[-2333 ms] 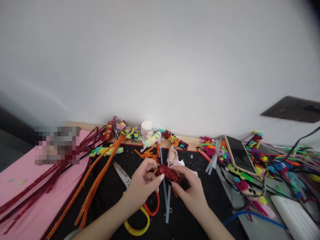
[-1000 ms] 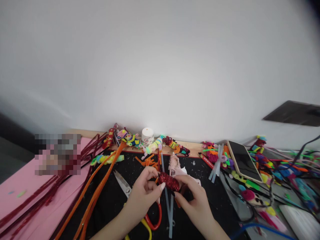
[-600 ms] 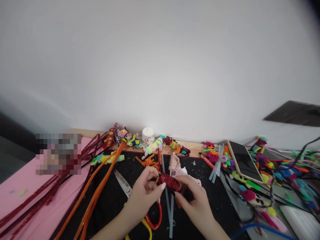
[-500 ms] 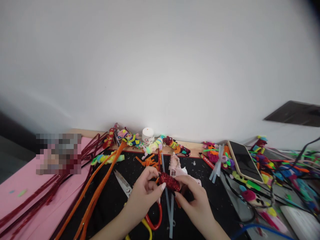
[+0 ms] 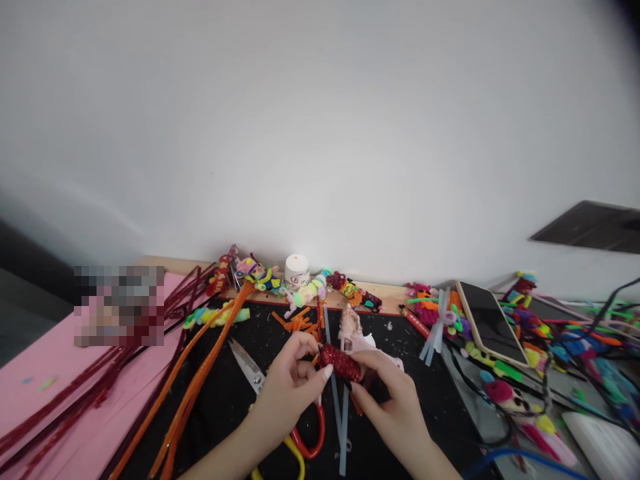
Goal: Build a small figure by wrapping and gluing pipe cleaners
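A short, thick red glittery roll that looks wound from pipe cleaner (image 5: 341, 363) is held level between both hands above the black mat (image 5: 410, 413). At its left end, my left hand (image 5: 293, 377) pinches it with thumb and curled fingers. My right hand (image 5: 387, 387) grips the other end between thumb and fingers. Below my left hand lie open-bladed scissors (image 5: 245, 365) with red and yellow handles, partly covered by the hand. A hot glue gun, pale pink and stained at the nozzle (image 5: 351, 323), rests just behind the roll. Translucent glue sticks (image 5: 344, 433) lie beneath the hands.
Long orange pipe cleaners (image 5: 187, 407) and dark red ones (image 5: 100, 383) stretch along the left. Cut orange bits (image 5: 299, 321) lie behind my left hand. A white paper cup (image 5: 297, 271) stands by the wall. On the right are a phone (image 5: 491, 323) and tangled colourful pipe cleaners (image 5: 595, 347).
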The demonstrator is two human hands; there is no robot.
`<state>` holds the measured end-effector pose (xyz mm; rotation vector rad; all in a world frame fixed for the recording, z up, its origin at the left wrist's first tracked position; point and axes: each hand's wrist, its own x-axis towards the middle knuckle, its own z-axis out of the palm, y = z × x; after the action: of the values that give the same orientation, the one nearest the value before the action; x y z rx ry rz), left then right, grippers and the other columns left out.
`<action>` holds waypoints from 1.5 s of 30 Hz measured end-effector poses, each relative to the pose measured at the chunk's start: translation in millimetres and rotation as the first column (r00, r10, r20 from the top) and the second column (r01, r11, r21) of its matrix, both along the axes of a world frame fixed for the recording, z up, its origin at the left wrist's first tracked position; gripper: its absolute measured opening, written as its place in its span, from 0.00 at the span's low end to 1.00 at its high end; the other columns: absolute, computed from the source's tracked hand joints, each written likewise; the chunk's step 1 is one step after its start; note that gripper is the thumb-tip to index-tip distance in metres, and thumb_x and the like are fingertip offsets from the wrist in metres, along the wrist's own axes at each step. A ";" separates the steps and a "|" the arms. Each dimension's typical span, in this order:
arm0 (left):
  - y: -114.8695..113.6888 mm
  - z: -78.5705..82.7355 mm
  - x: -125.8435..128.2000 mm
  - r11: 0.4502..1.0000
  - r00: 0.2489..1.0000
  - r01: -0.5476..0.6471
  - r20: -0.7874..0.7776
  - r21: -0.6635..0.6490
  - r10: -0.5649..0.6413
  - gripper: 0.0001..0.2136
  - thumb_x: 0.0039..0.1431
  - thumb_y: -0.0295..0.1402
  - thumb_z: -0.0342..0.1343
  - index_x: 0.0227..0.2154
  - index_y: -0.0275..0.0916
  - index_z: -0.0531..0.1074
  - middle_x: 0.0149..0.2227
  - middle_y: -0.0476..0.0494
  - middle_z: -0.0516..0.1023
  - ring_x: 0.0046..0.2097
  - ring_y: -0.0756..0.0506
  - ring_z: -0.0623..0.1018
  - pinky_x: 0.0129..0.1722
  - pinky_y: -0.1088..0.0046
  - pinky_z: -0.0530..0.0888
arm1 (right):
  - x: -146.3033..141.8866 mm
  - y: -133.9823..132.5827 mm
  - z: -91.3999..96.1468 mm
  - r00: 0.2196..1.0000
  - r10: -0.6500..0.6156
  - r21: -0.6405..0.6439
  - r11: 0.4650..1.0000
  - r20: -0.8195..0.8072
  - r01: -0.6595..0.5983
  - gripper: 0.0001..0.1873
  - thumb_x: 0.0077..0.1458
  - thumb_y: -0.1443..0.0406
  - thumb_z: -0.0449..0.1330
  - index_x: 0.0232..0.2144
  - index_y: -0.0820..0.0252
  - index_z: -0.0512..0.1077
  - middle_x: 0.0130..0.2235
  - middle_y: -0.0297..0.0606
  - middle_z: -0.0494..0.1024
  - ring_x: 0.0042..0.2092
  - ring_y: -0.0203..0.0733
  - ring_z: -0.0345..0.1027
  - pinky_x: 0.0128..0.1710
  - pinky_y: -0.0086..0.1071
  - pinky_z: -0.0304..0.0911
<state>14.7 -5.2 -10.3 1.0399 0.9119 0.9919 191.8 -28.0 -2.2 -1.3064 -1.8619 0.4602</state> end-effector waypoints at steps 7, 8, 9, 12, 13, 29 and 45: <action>0.0 1.1 -0.1 1.000 1.000 -0.003 -0.002 -0.004 0.003 0.13 0.52 0.34 0.57 0.32 0.40 0.56 0.27 0.56 0.63 0.19 0.58 0.65 0.19 0.81 0.65 | -0.1 0.0 -1.0 1.000 0.009 0.016 1.000 -0.025 -0.008 0.14 0.49 0.71 0.58 0.40 0.57 0.69 0.34 0.36 0.75 0.29 0.36 0.69 0.28 0.27 0.66; 0.0 1.1 0.0 1.000 1.000 -0.002 -0.001 -0.006 0.002 0.13 0.52 0.34 0.57 0.32 0.40 0.56 0.27 0.56 0.63 0.19 0.58 0.65 0.19 0.81 0.65 | -0.3 0.1 -1.0 0.999 0.011 0.021 1.000 -0.030 -0.010 0.14 0.49 0.71 0.58 0.40 0.57 0.69 0.33 0.36 0.75 0.28 0.36 0.69 0.27 0.27 0.66; 0.0 1.2 0.2 1.000 1.000 -0.001 0.000 -0.008 0.001 0.13 0.52 0.33 0.57 0.32 0.40 0.55 0.27 0.56 0.63 0.19 0.58 0.65 0.19 0.81 0.65 | -0.5 0.1 -1.0 0.999 0.009 0.019 1.000 -0.034 -0.008 0.15 0.48 0.71 0.58 0.40 0.57 0.69 0.32 0.35 0.75 0.28 0.36 0.68 0.27 0.27 0.66; 0.3 1.7 0.5 1.000 1.000 -0.005 0.014 -0.010 0.005 0.13 0.52 0.33 0.57 0.32 0.40 0.55 0.28 0.56 0.62 0.20 0.58 0.65 0.19 0.82 0.65 | -1.2 -0.1 -0.6 0.999 0.004 0.012 1.000 -0.045 -0.003 0.15 0.47 0.71 0.59 0.40 0.57 0.69 0.31 0.34 0.74 0.27 0.35 0.68 0.26 0.27 0.66; 0.4 2.1 0.5 1.000 1.000 -0.004 0.020 -0.010 0.004 0.13 0.53 0.33 0.56 0.32 0.40 0.55 0.27 0.56 0.62 0.20 0.58 0.65 0.20 0.82 0.65 | -1.4 -0.3 -0.4 0.999 0.004 0.009 1.000 -0.047 -0.004 0.15 0.47 0.71 0.59 0.40 0.57 0.69 0.31 0.34 0.74 0.27 0.35 0.68 0.26 0.27 0.65; 2.7 3.3 0.4 1.000 1.000 -0.005 0.022 0.019 0.004 0.11 0.54 0.33 0.55 0.32 0.40 0.56 0.28 0.56 0.59 0.20 0.59 0.64 0.20 0.82 0.65 | -1.1 0.1 -0.9 0.995 0.036 -0.020 0.999 -0.089 -0.038 0.16 0.46 0.71 0.62 0.40 0.57 0.70 0.28 0.31 0.73 0.26 0.33 0.66 0.26 0.24 0.64; 0.4 2.6 -0.6 1.000 1.000 0.007 0.016 0.015 -0.007 0.11 0.54 0.32 0.55 0.32 0.40 0.55 0.27 0.56 0.61 0.20 0.58 0.64 0.20 0.81 0.65 | -0.5 -0.5 0.1 0.996 0.045 0.013 0.999 -0.072 -0.044 0.14 0.46 0.71 0.62 0.38 0.58 0.71 0.28 0.33 0.75 0.26 0.34 0.67 0.27 0.24 0.65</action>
<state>14.2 -4.8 -7.6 1.0459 0.8884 1.0017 191.3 -28.5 -2.1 -1.2267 -1.8341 0.5126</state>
